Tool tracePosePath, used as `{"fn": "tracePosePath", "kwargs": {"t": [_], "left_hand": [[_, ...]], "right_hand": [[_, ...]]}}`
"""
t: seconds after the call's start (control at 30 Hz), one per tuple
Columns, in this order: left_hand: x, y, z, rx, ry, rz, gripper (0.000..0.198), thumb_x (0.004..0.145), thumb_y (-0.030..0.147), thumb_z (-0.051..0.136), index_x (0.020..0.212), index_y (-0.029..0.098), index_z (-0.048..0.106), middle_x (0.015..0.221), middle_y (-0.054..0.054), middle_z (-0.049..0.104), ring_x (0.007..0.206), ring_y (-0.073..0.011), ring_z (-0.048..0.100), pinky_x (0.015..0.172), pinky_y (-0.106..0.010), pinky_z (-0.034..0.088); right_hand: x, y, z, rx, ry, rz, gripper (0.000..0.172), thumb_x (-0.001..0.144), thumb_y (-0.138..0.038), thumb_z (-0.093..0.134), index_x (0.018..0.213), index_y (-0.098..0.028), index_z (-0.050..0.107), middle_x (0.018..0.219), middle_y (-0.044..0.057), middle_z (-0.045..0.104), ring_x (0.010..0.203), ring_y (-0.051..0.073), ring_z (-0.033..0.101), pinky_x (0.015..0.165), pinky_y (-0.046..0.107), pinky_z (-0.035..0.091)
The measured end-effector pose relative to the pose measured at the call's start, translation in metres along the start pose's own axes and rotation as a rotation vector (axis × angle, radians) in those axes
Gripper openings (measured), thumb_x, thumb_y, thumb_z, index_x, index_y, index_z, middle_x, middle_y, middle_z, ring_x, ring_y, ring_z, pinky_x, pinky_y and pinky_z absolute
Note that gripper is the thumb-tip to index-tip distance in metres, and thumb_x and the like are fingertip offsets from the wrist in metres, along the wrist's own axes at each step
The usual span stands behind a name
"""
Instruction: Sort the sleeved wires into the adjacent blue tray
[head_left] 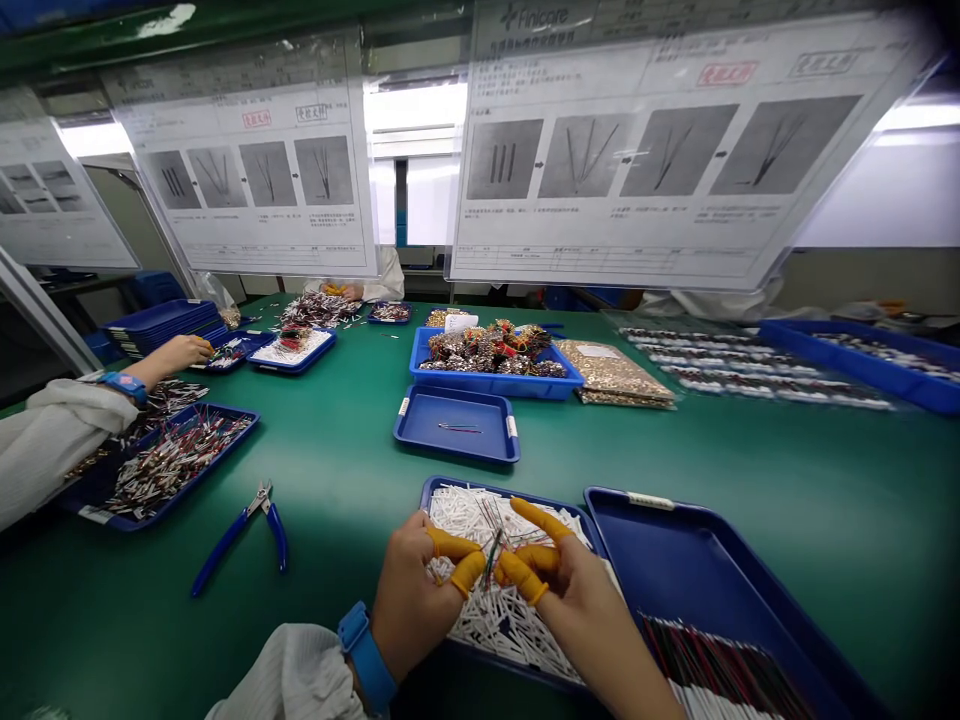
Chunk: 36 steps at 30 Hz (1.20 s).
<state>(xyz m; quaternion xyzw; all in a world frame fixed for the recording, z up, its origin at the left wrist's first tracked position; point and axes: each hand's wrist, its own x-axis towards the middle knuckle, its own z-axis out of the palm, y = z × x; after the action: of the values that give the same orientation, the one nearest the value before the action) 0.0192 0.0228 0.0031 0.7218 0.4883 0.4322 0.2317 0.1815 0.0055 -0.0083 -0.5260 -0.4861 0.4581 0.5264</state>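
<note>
Above the white-tube tray (442, 492), left hand (412, 600) and right hand (577, 600) pinching wires (493, 556).

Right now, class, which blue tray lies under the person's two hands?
The tray heaped with white tubes, nearest the camera. The left hand and right hand pinch thin wires over it; the other trays lie beside or beyond.

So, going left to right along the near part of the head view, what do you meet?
Co-worker's tray → pliers → left hand → wires → right hand → right tray.
</note>
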Motion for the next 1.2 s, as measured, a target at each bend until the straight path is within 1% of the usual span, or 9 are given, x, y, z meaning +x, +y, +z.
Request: {"fn": "tracePosePath", "kwargs": {"t": [0.13, 0.3, 0.4, 0.5, 0.63, 0.83, 0.93, 1.07, 1.2], "left_hand": [[0.003, -0.008, -0.002, 0.11, 0.051, -0.037, 0.01, 0.077, 0.018, 0.065, 0.077, 0.017, 0.075, 0.066, -0.005, 0.061, 0.067, -0.0204, 0.056, 0.058, -0.031, 0.047], [0.0, -0.002, -0.007, 0.195, 0.023, 0.031, 0.03, 0.08, 0.034, 0.066, 0.104, 0.018, 0.071, 0.09, -0.012, 0.066, 0.092, -0.0319, 0.052, 0.08, -0.049, 0.045], [-0.004, 0.009, -0.006, 0.195, -0.16, 0.141, 0.029, 0.083, 0.04, 0.063, 0.102, 0.02, 0.071, 0.089, -0.012, 0.065, 0.089, -0.0307, 0.053, 0.076, -0.046, 0.047], [-0.007, 0.014, -0.002, 0.175, -0.257, 0.169, 0.017, 0.086, 0.03, 0.062, 0.093, 0.019, 0.071, 0.084, -0.01, 0.065, 0.085, -0.0282, 0.054, 0.073, -0.042, 0.048], [-0.008, 0.011, 0.002, 0.13, -0.227, 0.13, 0.012, 0.086, 0.017, 0.056, 0.085, 0.017, 0.068, 0.081, -0.009, 0.066, 0.083, -0.0265, 0.058, 0.078, -0.044, 0.048], [-0.007, 0.003, 0.004, 0.073, -0.139, 0.072, 0.017, 0.09, 0.022, 0.048, 0.082, 0.017, 0.063, 0.084, -0.008, 0.067, 0.079, -0.0233, 0.061, 0.099, -0.055, 0.037], [-0.007, 0.002, 0.004, 0.062, -0.136, 0.065, 0.019, 0.09, 0.025, 0.046, 0.084, 0.018, 0.062, 0.085, -0.009, 0.067, 0.081, -0.0242, 0.061, 0.098, -0.056, 0.038], [-0.009, 0.007, 0.003, 0.064, -0.197, 0.096, 0.015, 0.086, 0.021, 0.047, 0.079, 0.017, 0.061, 0.079, -0.009, 0.065, 0.079, -0.0253, 0.058, 0.092, -0.054, 0.043], [-0.008, 0.012, 0.002, 0.056, -0.229, 0.124, 0.013, 0.079, 0.013, 0.047, 0.073, 0.017, 0.058, 0.074, -0.008, 0.061, 0.075, -0.024, 0.055, 0.083, -0.048, 0.047]], "right_hand": [[0.0, 0.001, -0.014, -0.132, -0.153, 0.025, 0.058, 0.074, -0.035, 0.065, 0.127, -0.014, 0.051, 0.059, -0.002, 0.068, 0.057, 0.02, 0.063, 0.057, 0.033, 0.05], [0.008, -0.014, -0.031, -0.095, 0.051, 0.043, 0.055, 0.065, -0.043, 0.075, 0.11, -0.014, 0.061, 0.07, 0.008, 0.075, 0.072, 0.026, 0.07, 0.07, 0.04, 0.053], [0.008, -0.021, -0.027, -0.01, 0.117, 0.039, 0.058, 0.058, -0.046, 0.081, 0.104, -0.015, 0.064, 0.075, 0.01, 0.076, 0.078, 0.029, 0.071, 0.075, 0.042, 0.054], [0.005, -0.022, -0.019, 0.02, 0.104, 0.019, 0.056, 0.059, -0.044, 0.081, 0.104, -0.015, 0.066, 0.08, 0.01, 0.076, 0.08, 0.028, 0.071, 0.077, 0.041, 0.055], [0.005, -0.02, -0.018, -0.007, 0.121, -0.004, 0.051, 0.062, -0.043, 0.08, 0.104, -0.016, 0.067, 0.08, 0.008, 0.075, 0.078, 0.025, 0.07, 0.073, 0.037, 0.056], [0.006, -0.01, -0.017, -0.058, 0.272, 0.016, 0.062, 0.061, -0.049, 0.078, 0.111, -0.015, 0.061, 0.088, 0.008, 0.068, 0.073, 0.021, 0.06, 0.057, 0.032, 0.054], [0.002, -0.009, -0.005, 0.076, 0.199, 0.106, 0.074, 0.059, -0.049, 0.08, 0.118, -0.015, 0.052, 0.084, 0.007, 0.069, 0.074, 0.023, 0.062, 0.052, 0.031, 0.053], [-0.002, -0.018, 0.0, 0.105, 0.136, 0.097, 0.07, 0.061, -0.043, 0.08, 0.117, -0.013, 0.052, 0.062, -0.001, 0.067, 0.061, 0.018, 0.061, 0.059, 0.03, 0.051], [0.004, -0.024, -0.025, -0.067, 0.267, 0.061, 0.074, 0.061, -0.045, 0.077, 0.122, -0.012, 0.051, 0.067, 0.003, 0.071, 0.064, 0.021, 0.064, 0.062, 0.033, 0.052]]}}
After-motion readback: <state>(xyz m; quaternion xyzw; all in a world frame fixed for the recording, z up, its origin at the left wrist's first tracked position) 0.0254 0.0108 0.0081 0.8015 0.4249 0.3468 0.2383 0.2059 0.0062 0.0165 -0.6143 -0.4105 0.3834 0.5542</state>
